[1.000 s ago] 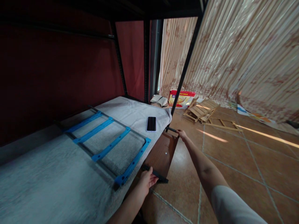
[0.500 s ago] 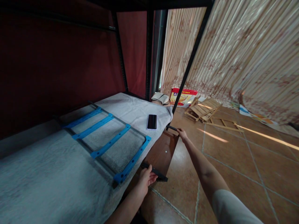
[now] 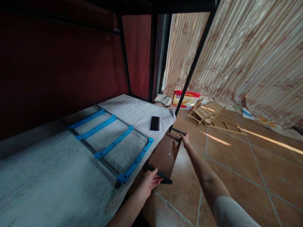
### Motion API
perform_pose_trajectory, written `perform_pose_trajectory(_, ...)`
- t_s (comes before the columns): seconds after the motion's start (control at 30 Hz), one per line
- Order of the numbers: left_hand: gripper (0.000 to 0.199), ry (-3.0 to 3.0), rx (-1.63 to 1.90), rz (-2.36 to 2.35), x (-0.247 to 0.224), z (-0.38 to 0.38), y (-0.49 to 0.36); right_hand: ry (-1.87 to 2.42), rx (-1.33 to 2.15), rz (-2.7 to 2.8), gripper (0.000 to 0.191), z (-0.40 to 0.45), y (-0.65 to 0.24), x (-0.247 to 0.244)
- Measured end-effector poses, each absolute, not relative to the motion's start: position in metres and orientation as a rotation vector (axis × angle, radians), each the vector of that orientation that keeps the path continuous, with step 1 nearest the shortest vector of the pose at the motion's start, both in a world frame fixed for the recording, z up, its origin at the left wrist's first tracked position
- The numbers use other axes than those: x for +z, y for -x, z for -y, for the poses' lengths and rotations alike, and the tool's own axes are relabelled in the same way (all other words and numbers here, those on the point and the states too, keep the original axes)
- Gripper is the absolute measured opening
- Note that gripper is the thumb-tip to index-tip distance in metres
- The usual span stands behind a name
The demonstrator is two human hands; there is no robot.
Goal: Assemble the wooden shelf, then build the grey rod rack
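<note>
Brown square floor tiles [image 3: 227, 176] sweep away on the right, up to a tall pleated cream curtain [image 3: 255, 56] with reddish-brown markings, and a soft pale-grey blanket [image 3: 61, 176] fills the left beside a dark-red backing. A black metal rack [image 3: 195, 63] stands over it, one slanting post cutting across the view. On the blanket lies a dark ladder-shaped frame with four blue crosspieces [image 3: 113, 143]. And here's the work: a flat brown wood-look board [image 3: 165, 157], beside the blanket's draped edge, which hides part of its left side, with a black bar at either end. Beyond sit loose slatted pale-wood pieces [image 3: 209, 110] and a red-and-yellow printed box [image 3: 190, 100], partly crossed by that post. Now the grips! The left hand [image 3: 149, 181] is clamped round the near black bar [image 3: 167, 180], thumb on top, fingers curled beneath. The right hand [image 3: 186, 138] has its fingers closed on the outer end of the far black bar [image 3: 177, 130], though it's small there and the exact finger placement is hard to read. A black-screened phone [image 3: 154, 124] with a pale rim lies flat on the blanket, and one tiny white spot [image 3: 169, 154] shows on the board.
</note>
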State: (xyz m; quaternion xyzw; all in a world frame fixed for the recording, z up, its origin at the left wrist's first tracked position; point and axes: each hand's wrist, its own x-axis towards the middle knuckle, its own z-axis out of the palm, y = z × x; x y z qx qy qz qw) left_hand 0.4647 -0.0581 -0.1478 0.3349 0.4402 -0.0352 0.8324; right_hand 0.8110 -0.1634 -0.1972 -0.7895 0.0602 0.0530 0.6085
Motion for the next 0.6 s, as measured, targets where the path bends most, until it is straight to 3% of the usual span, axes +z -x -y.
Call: perform_pose_trajectory(0.6, 0.029, -0.581, -0.053, -0.906, -0.163, 0.067, -0.452, 1.824, 0.243, -0.068, 0.053, 0.180, -0.783, -0.204)
